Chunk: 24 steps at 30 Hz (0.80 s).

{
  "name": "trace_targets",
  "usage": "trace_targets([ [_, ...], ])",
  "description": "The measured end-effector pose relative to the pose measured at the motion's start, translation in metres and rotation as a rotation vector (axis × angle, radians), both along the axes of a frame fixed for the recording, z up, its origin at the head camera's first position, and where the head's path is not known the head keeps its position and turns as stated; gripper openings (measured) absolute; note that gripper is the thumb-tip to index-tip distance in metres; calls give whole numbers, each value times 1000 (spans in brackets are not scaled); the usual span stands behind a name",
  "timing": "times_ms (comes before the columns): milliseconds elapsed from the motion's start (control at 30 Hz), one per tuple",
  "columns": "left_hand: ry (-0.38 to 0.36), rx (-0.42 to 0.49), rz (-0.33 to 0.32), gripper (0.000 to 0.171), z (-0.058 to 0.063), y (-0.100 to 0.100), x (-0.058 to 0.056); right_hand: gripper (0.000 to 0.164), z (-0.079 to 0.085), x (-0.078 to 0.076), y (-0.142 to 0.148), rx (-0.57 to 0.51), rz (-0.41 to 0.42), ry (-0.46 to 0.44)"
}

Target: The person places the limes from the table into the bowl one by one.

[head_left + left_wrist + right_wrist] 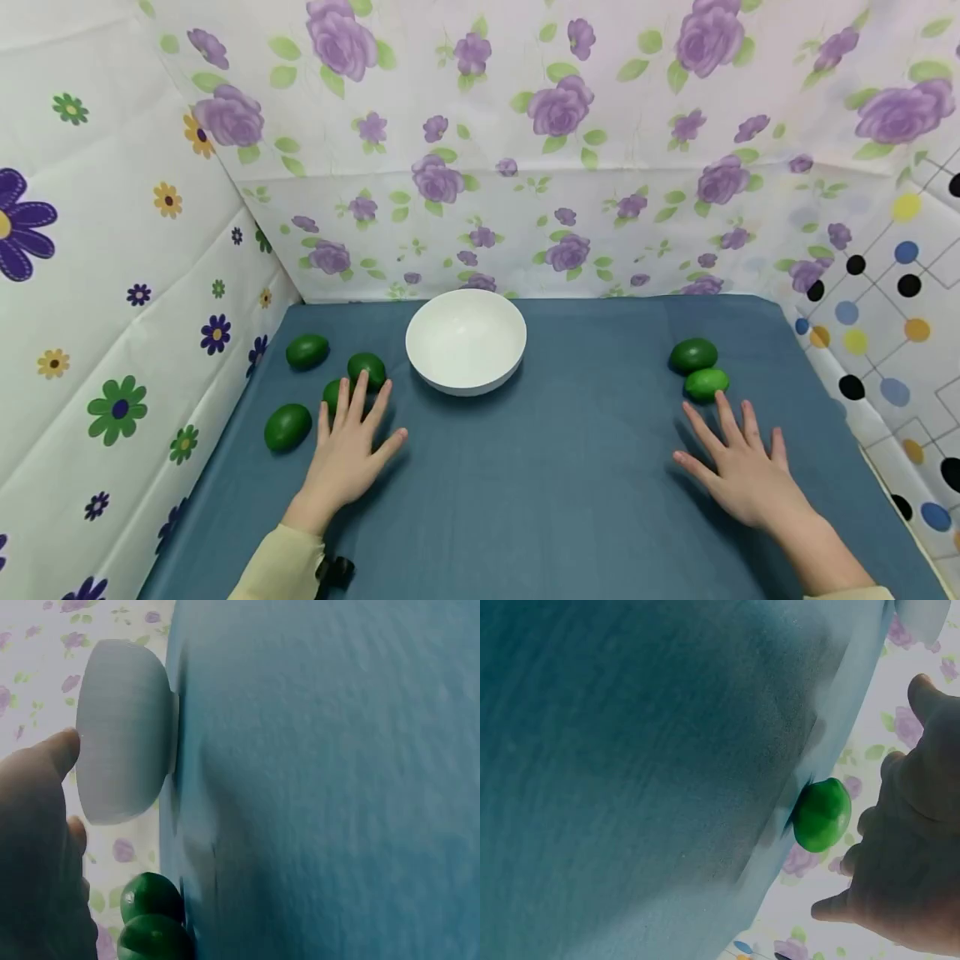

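My left hand (348,450) is spread over the table with its fingers extended and nothing held. Its fingertips overlap two dark green fruits, a rear one (366,370) and a partly hidden one (334,395). Two more dark green fruits, a back one (307,352) and a front one (288,427), lie to its left. My right hand (753,475), also spread and holding nothing, is just in front of a light green lime (707,385). A darker green fruit (693,355) lies right behind that lime. Between the hands, farther back, stands a white bowl (465,346), with nothing visible inside.
A blue cloth (555,483) covers the table. Behind it hangs a rose-patterned curtain (517,208); flowered fabric (97,333) borders the left side and dotted fabric (900,367) the right. A small black object (336,572) shows at my left cuff.
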<state>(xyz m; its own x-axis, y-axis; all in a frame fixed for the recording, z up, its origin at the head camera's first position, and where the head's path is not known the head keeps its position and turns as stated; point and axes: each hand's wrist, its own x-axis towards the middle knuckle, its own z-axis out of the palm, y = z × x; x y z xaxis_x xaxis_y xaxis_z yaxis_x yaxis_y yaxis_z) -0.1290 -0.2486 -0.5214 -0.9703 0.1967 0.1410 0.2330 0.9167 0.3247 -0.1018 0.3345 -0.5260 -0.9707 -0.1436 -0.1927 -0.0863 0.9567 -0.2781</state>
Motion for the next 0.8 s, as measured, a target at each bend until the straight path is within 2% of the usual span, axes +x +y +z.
trace_targets([
  [133, 45, 101, 42, 79, 4, 6, -2, 90, 1, 0, 0, -41, 5, 11],
  [367, 112, 392, 111, 62, 15, 22, -7, 87, 12, -3, -4, -62, 11, 98],
  [500, 138, 554, 120, 55, 16, 32, -16, 85, 16, -4, -4, -64, 11, 136],
  [633, 122, 699, 144, 51, 17, 42, -27, 85, 17, -4, -4, -65, 6, 150],
  [800, 61, 812, 216, 48, 20, 54, -38, 85, 16, -4, -3, -68, 9, 180],
])
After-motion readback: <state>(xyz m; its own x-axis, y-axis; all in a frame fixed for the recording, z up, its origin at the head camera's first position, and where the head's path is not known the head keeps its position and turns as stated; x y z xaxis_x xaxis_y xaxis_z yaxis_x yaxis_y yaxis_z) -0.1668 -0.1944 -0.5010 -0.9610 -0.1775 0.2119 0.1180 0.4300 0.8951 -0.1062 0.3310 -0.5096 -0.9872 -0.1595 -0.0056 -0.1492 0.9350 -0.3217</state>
